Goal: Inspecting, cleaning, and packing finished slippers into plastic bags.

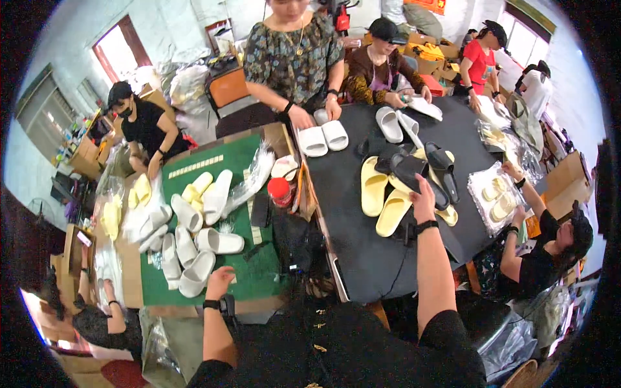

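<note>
The right hand [424,194] stretches over the black-topped table [369,258], its grip open, fingers resting on a smooth black foam slipper [409,169] lying above two pale yellow foam slippers [383,197]. The left hand [218,282], grip closed empty, rests on the green felt-covered table [252,258] just beside a moulded white foam slipper [196,273].

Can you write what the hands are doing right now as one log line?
left hand: on white slipper, green mat | right hand: reaching black slipper by yellow slippers
</note>
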A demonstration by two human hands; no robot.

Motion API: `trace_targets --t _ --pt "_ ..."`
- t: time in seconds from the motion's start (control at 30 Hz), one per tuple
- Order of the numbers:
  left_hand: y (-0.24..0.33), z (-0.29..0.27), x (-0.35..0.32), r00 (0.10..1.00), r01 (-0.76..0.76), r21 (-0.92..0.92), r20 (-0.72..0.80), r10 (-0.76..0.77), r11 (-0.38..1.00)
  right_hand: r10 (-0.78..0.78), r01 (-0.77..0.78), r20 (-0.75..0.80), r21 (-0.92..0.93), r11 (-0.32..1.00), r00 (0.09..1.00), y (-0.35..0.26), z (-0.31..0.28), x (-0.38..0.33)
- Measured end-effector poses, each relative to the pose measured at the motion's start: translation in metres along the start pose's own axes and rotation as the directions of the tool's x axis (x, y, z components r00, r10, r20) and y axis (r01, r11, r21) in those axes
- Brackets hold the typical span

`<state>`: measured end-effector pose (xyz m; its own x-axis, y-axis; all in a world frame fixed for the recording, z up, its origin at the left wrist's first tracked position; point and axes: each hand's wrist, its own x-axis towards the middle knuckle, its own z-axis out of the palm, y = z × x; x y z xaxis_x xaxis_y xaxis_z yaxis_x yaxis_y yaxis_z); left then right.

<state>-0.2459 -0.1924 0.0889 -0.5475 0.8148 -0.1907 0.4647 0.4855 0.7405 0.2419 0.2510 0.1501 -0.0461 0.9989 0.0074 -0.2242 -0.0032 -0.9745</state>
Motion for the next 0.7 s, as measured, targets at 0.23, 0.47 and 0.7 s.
trace_targets --t 0.23,0.47,0.7 --pt "0.05 0.016 -0.002 0.998 -0.042 -0.023 0.051 0.043 0.999 0.112 -0.069 -0.121 0.31 0.948 0.986 0.008 0.023 0.027" --pt "0.081 0.03 0.011 0.972 -0.164 -0.049 0.161 0.17 0.985 -0.058 0.066 0.06 -0.145 0.987 0.997 -0.055 -0.014 -0.061" --pt "0.147 0.061 0.041 0.885 -0.325 -0.173 0.292 0.363 0.93 0.464 -0.212 0.325 -0.582 0.785 0.824 -0.04 -0.059 -0.171"
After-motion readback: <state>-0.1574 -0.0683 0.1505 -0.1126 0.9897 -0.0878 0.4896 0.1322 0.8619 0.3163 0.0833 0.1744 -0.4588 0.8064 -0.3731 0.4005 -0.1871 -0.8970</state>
